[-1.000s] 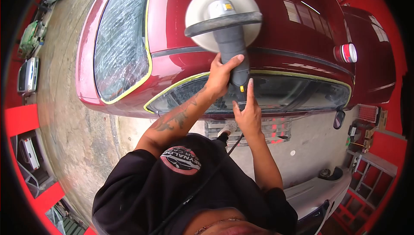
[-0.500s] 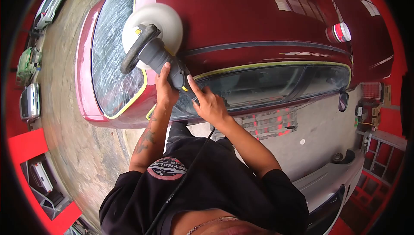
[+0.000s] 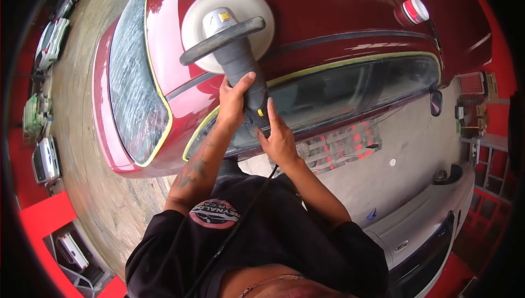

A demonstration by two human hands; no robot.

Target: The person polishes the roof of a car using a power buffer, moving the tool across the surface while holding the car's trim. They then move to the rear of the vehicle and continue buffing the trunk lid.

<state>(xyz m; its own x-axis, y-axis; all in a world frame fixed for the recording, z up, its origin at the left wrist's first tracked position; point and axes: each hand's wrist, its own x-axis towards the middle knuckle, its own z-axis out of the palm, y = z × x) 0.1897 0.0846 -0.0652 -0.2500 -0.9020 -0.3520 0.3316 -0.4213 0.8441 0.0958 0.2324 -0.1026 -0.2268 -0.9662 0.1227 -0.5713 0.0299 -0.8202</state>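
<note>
- Holding a dark polisher (image 3: 236,60) with both hands here, over the dark red car (image 3: 311,8), just left of center in the upper half of the frame.
- Pad end points away from the person: the big pale pad (image 3: 254,5) sits up and to the left of both hands. Looks like it's on the roof, but its underside is hidden, so can't swear to the contact.
- Long axis of the tool runs on a slant, pad at upper left, tail at lower right toward the middle of the frame. The black front handle (image 3: 221,41) crosses it, right end tipped up, and no hand's on that.
- Left hand (image 3: 232,103) is the closer one to the pad, wrapped round the body with the thumb over the top.
- Right hand (image 3: 281,142) is further back, lower right, closed around the tail end with the index finger laid along the casing.
- Cord (image 3: 246,213) drops from the tail down over the dark shirt (image 3: 306,243).
- Yellow-green tape (image 3: 165,103) edges the smeared glass (image 3: 130,79) at left; a red-and-white can (image 3: 416,10) sits well apart, upper right.
</note>
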